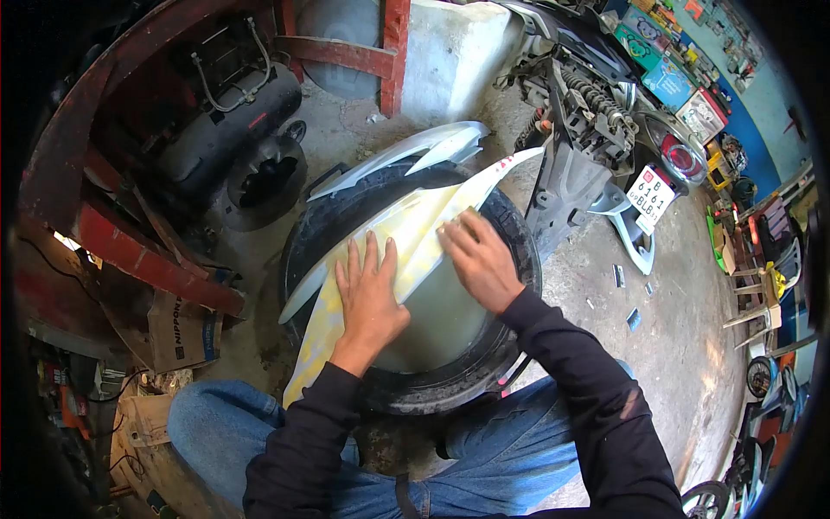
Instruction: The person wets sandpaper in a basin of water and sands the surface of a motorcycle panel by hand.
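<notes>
A long white and yellow panel (415,223) lies slantwise across a round black tub (526,259) holding cloudy water (437,324). My left hand (370,298) rests flat on the panel's middle, fingers apart. Bent fingers of my right hand (480,259) press on the panel's right edge; whatever may be under them is hidden. Behind, another pale panel (415,151) leans over the tub's far rim.
A partly stripped motorcycle (596,112) with a number plate (650,201) stands at the upper right. A black compressor tank (238,121) is at the upper left, near a red frame (147,255). Cardboard (181,333) lies left of the tub. Small blue pieces (634,319) are on the floor.
</notes>
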{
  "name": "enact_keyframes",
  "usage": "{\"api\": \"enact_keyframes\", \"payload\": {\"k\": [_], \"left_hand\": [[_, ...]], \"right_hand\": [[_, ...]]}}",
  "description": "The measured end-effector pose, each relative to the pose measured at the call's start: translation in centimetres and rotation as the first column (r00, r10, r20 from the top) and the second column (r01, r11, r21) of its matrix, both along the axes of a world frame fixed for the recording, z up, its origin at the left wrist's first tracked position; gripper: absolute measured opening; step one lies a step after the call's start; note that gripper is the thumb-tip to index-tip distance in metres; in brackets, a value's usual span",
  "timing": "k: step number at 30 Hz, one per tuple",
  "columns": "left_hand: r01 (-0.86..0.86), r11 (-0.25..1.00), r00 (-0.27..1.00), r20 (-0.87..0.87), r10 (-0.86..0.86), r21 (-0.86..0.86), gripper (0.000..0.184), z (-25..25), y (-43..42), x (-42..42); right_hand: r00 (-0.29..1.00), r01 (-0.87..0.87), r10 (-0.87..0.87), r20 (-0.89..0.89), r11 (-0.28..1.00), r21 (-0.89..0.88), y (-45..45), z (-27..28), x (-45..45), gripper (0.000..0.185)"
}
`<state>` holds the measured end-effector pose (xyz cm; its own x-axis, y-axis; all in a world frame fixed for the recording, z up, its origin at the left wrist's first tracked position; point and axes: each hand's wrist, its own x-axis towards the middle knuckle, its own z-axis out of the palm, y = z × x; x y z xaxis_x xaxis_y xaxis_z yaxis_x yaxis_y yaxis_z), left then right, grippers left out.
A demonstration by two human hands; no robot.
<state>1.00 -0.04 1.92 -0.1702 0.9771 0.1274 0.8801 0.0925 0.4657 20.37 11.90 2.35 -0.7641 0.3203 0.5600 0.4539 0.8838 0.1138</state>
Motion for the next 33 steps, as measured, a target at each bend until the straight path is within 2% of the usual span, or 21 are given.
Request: {"api": "enact_keyframes", "payload": {"k": [1,3,5,7,11,13,15,17,19,21,23,25,26,27,29,31,33], "left_hand": [[0.008,1.000,1.000,0.002,-0.008,0.001,0.093,0.3,0.0,0.0],[0.016,1.000,1.000,0.009,-0.016,-0.011,0.092,0.0,-0.3,0.0],[0.000,1.000,1.000,0.018,0.001,-0.022,0.091,0.1,0.1,-0.2],[0.001,1.000,1.000,0.015,-0.001,-0.010,0.091,0.2,0.2,-0.1],[-0.003,1.000,0.999,0.040,0.004,-0.011,0.091,0.4,0.1,0.1],[0.002,1.000,0.999,0.036,-0.001,-0.023,0.091,0.2,-0.1,0.0],[0.003,1.000,0.999,0.037,-0.002,-0.030,0.091,0.3,0.0,-0.2],[-0.001,1.000,1.000,0.025,0.001,-0.019,0.091,0.2,0.0,0.1],[0.001,1.000,0.999,0.043,0.000,-0.025,0.091,0.0,0.0,0.0],[-0.007,1.000,0.998,0.057,0.008,-0.018,0.091,0.2,0.2,-0.2],[0.004,1.000,1.000,0.016,-0.004,-0.026,0.092,0.0,0.0,0.0],[0.002,1.000,1.000,0.017,-0.001,-0.031,0.093,-0.2,-0.1,0.1],[0.005,1.000,1.000,0.010,-0.005,-0.025,0.093,0.0,0.1,0.0],[0.006,1.000,1.000,0.008,-0.006,-0.022,0.093,0.0,0.1,-0.1],[0.014,1.000,1.000,-0.002,-0.014,-0.021,0.093,-0.2,-0.1,-0.1],[0.013,1.000,1.000,-0.011,-0.014,-0.022,0.093,0.1,0.2,0.0],[0.014,0.999,1.000,-0.020,-0.015,-0.030,0.093,-0.2,-0.2,0.2]], "right_hand": [[1.000,-0.003,0.003,-0.002,1.000,0.000,0.9,0.2,-0.3,0.039],[0.989,0.144,-0.144,-0.028,0.990,-0.006,1.6,0.2,-0.5,0.038],[0.993,0.120,-0.120,0.009,0.993,-0.010,0.7,0.4,-0.4,0.038],[1.000,-0.023,0.023,-0.017,1.000,0.007,-0.1,0.2,-0.6,0.039],[0.993,0.119,-0.119,-0.004,0.993,0.005,1.2,0.5,-1.0,0.037],[1.000,0.007,-0.007,-0.005,1.000,-0.011,-0.8,0.2,-1.2,0.038],[1.000,-0.025,0.025,-0.012,1.000,-0.018,0.8,0.0,-0.6,0.039],[0.991,0.130,-0.130,-0.025,0.991,-0.031,2.8,0.3,-0.4,0.038],[0.990,0.144,-0.144,-0.004,0.989,0.037,1.6,0.0,-0.7,0.038],[1.000,0.005,-0.005,-0.005,1.000,-0.019,-0.2,-0.4,-1.0,0.039],[1.000,-0.029,0.029,0.008,0.999,0.013,1.6,0.1,-0.6,0.039],[0.988,0.157,-0.156,-0.014,0.988,0.009,2.5,0.5,-0.9,0.044],[0.992,0.120,-0.120,0.040,0.993,0.001,1.8,0.6,-0.8,0.038],[0.999,0.028,-0.028,0.017,0.999,-0.020,0.7,0.1,-0.9,0.039],[1.000,-0.013,0.013,0.013,1.000,-0.028,0.0,-0.4,-0.9,0.040],[0.994,0.102,-0.102,0.027,0.995,0.011,1.7,0.7,-0.6,0.041],[0.986,0.165,-0.165,0.012,0.985,-0.049,1.3,0.0,-0.5,0.041]]}}
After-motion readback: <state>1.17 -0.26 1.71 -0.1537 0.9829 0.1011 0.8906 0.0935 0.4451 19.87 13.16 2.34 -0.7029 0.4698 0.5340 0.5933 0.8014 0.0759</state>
